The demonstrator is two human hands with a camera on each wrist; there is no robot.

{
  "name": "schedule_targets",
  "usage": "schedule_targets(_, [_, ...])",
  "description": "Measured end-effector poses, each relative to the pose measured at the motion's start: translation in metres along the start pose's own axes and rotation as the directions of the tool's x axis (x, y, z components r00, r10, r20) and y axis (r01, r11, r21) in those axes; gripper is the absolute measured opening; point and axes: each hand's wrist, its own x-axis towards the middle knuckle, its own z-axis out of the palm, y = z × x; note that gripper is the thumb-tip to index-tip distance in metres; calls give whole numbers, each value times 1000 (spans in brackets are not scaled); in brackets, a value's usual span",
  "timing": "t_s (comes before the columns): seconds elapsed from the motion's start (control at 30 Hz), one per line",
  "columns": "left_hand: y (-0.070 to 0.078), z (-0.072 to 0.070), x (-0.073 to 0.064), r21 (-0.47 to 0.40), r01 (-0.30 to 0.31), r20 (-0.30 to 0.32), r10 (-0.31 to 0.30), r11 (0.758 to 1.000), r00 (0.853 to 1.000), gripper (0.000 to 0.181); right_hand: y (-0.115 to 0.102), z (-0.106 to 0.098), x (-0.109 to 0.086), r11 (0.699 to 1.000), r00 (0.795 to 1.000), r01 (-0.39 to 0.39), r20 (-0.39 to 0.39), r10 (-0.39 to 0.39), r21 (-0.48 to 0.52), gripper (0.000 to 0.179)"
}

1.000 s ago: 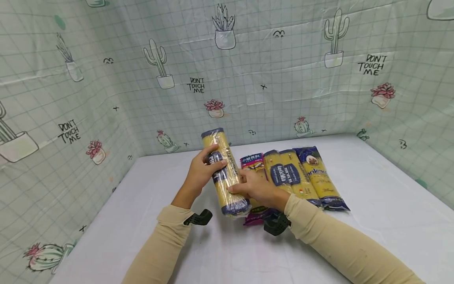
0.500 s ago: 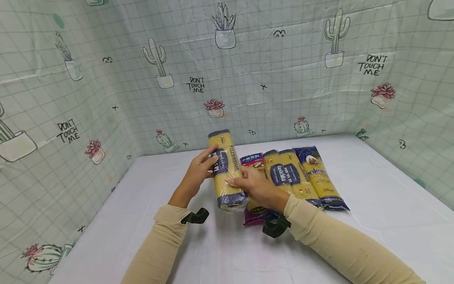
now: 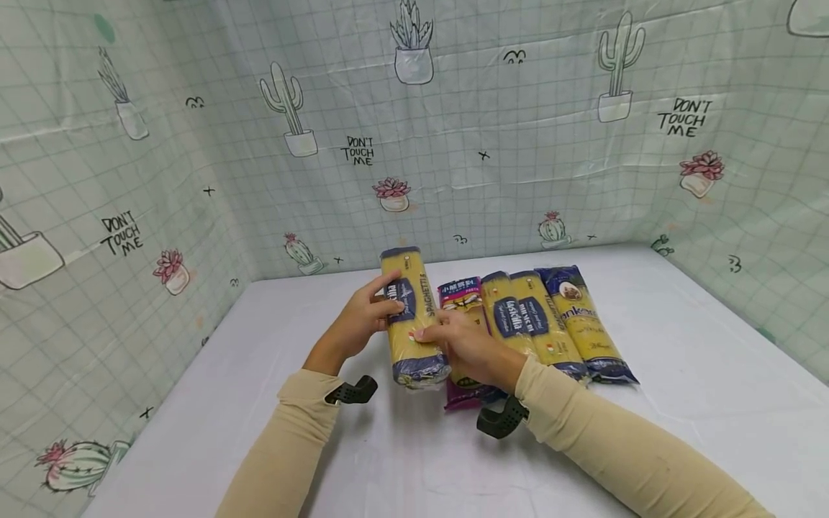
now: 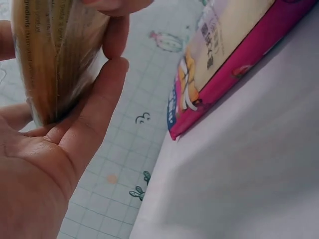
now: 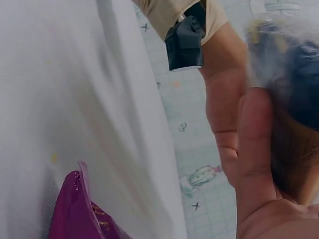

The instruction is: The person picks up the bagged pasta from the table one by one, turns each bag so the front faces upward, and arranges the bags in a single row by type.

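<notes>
Both hands grip a yellow spaghetti packet (image 3: 406, 345) with dark blue ends and a blue label, tilted above the table in the head view. My left hand (image 3: 359, 316) holds its left side, thumb across the label. My right hand (image 3: 476, 344) grips the lower right side, thumb on the front. In the left wrist view, the clear-wrapped packet (image 4: 55, 64) shows small print between the left hand's (image 4: 45, 164) fingers and palm. The right wrist view shows the packet's blue end (image 5: 299, 74) beside the right hand's (image 5: 259, 164) fingers. Fingers behind the packet are mostly hidden in the head view.
Right of the held packet, a pink-and-blue pasta bag (image 3: 461, 288), two yellow spaghetti packets (image 3: 547, 338) and a blue-ended bag (image 3: 592, 331) lie in a row on the white table (image 3: 699, 403). A cactus-print curtain (image 3: 453, 108) surrounds the table's back and sides.
The packet has turned in the hands so its label and spaghetti lettering face the camera more. It rose slightly right, then lowered a little. Both hands keep hold; the row of packets has not moved.
</notes>
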Motion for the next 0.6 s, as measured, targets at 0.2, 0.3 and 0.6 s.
schedule_targets(0.2, [4, 1, -1, 22, -16, -37, 17, 1000, 999, 71, -4, 0, 0, 998, 999, -49, -2, 49, -42, 54])
schedule_targets(0.3, [4, 0, -2, -7, -22, -32, 22, 1000, 999, 71, -6, -1, 0, 992, 995, -99, 2, 100, -80, 56])
schedule_targets(0.6, [-3, 0, 1, -23, 56, -97, -58, 998, 994, 69, -18, 3, -7, 916, 976, -218, -99, 196, -338, 66])
